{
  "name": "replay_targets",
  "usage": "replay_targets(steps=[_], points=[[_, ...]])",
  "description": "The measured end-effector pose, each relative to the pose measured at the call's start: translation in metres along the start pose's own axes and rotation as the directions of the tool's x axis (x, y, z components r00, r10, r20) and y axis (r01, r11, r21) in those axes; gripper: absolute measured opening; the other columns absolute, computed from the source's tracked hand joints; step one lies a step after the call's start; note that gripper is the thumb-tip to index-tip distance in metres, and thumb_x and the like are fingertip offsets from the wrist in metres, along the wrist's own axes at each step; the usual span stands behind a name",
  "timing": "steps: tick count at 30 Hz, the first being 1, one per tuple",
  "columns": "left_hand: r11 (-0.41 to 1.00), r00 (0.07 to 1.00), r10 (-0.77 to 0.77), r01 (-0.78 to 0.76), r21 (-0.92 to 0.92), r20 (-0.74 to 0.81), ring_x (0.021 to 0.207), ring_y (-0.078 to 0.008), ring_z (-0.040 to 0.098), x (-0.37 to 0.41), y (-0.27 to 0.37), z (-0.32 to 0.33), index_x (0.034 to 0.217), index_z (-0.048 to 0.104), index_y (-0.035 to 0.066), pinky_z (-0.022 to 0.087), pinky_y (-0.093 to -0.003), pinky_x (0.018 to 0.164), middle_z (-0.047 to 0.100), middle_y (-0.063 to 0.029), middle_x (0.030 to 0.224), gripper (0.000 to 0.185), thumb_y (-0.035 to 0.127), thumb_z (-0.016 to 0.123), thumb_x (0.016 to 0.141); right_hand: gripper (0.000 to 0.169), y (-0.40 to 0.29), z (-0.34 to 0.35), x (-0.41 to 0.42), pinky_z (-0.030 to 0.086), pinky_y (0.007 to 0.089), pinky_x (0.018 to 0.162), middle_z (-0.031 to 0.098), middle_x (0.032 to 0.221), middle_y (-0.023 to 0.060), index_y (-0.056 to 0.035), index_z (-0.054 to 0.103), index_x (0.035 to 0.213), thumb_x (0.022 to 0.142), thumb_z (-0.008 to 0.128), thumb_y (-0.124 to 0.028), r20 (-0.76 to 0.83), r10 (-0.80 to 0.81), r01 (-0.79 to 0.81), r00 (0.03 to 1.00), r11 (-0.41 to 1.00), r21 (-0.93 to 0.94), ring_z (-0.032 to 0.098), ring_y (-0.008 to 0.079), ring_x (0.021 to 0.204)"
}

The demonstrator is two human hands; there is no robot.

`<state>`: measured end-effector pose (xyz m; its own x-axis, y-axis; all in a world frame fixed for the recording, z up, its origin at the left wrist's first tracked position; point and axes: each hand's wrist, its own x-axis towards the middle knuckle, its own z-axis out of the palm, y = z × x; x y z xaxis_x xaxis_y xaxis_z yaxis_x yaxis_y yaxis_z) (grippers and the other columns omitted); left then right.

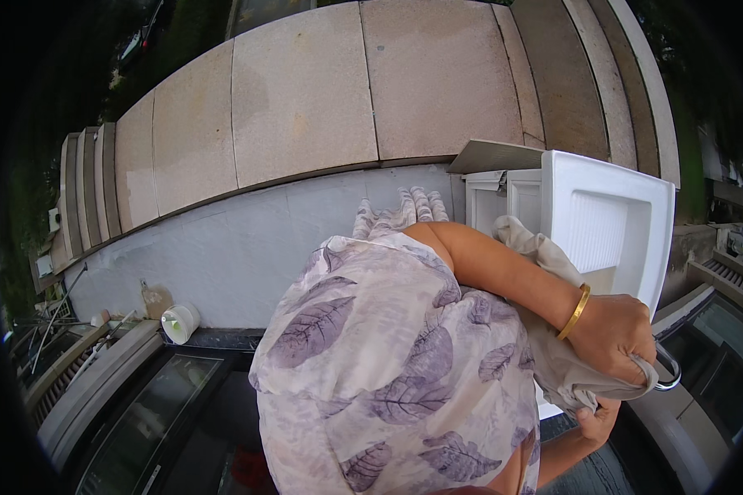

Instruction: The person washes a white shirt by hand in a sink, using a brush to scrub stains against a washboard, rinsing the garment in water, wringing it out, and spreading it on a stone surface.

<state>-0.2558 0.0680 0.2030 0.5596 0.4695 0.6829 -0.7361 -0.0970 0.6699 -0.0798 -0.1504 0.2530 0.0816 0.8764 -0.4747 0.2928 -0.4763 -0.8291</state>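
Observation:
My left hand [619,337], with a gold bangle at the wrist, is closed on a bunched beige cloth [551,346]. Lower in the view, my right hand [597,421] grips the same cloth, its thumb against the folds; its other fingers are mostly hidden. The cloth hangs over the near side of a white laundry sink [647,247] with a ribbed washboard slope. A curved chrome faucet [672,371] shows just beyond my left hand.
White cabinet doors [523,198] stand below the sink, beside a leaning panel [492,156]. A white bucket [181,323] sits on the grey floor [235,266] by dark-framed glass doors [155,427]. Stone slabs [303,105] and steps [86,185] lie beyond.

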Motion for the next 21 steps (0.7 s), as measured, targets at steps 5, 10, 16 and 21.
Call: replay_targets(steps=[5, 10, 16, 21], points=[[0.926, 0.997, -0.083, 0.078, 0.371, -0.002, 0.047, -0.0316, 0.055, -0.077, -0.012, 0.037, 0.056, 0.061, 0.005, 0.044, -0.0377, 0.048, 0.054, -0.0144, 0.050, 0.028, 0.029, 0.058, 0.069, 0.038, 0.087, 0.045, -0.004, 0.041, 0.0329, 0.087, 0.058, 0.112, 0.0071, 0.0009, 0.061, 0.105, 0.071, 0.073, -0.010, -0.059, 0.032, -0.038, 0.998, 0.993, -0.112, 0.054, 0.0161, 0.102], [0.846, 0.983, -0.181, 0.176, 0.504, -0.040, 0.052, -0.0335, 0.057, -0.161, 0.008, 0.084, 0.057, 0.063, 0.005, 0.045, -0.0417, 0.050, 0.056, -0.0161, 0.052, 0.031, 0.032, 0.055, 0.068, 0.025, 0.151, 0.104, -0.028, 0.045, 0.0296, 0.078, 0.061, 0.097, 0.0054, -0.0004, 0.061, 0.099, 0.076, 0.064, -0.009, -0.210, 0.064, -0.060, 0.976, 0.998, 0.024, 0.057, 0.0127, 0.089], [0.767, 0.975, -0.209, 0.209, 0.606, -0.072, 0.058, -0.0345, 0.059, -0.235, 0.020, 0.131, 0.059, 0.064, 0.004, 0.045, -0.0439, 0.053, 0.058, -0.0173, 0.056, 0.030, 0.032, 0.055, 0.068, 0.022, 0.201, 0.156, -0.038, 0.045, 0.0300, 0.077, 0.061, 0.095, 0.0056, -0.0006, 0.061, 0.096, 0.076, 0.062, -0.011, -0.435, -0.131, 0.233, 0.891, 0.954, 0.191, 0.057, 0.0131, 0.088], [0.693, 0.976, -0.173, 0.215, 0.688, -0.130, 0.057, -0.0340, 0.060, -0.264, 0.056, 0.131, 0.061, 0.065, 0.003, 0.046, -0.0433, 0.052, 0.058, -0.0163, 0.055, 0.030, 0.031, 0.055, 0.067, 0.020, 0.195, 0.193, -0.028, 0.046, 0.0303, 0.076, 0.061, 0.093, 0.0058, -0.0008, 0.062, 0.093, 0.077, 0.061, -0.012, -0.578, -0.157, 0.422, 0.800, 0.833, 0.357, 0.057, 0.0134, 0.086]])
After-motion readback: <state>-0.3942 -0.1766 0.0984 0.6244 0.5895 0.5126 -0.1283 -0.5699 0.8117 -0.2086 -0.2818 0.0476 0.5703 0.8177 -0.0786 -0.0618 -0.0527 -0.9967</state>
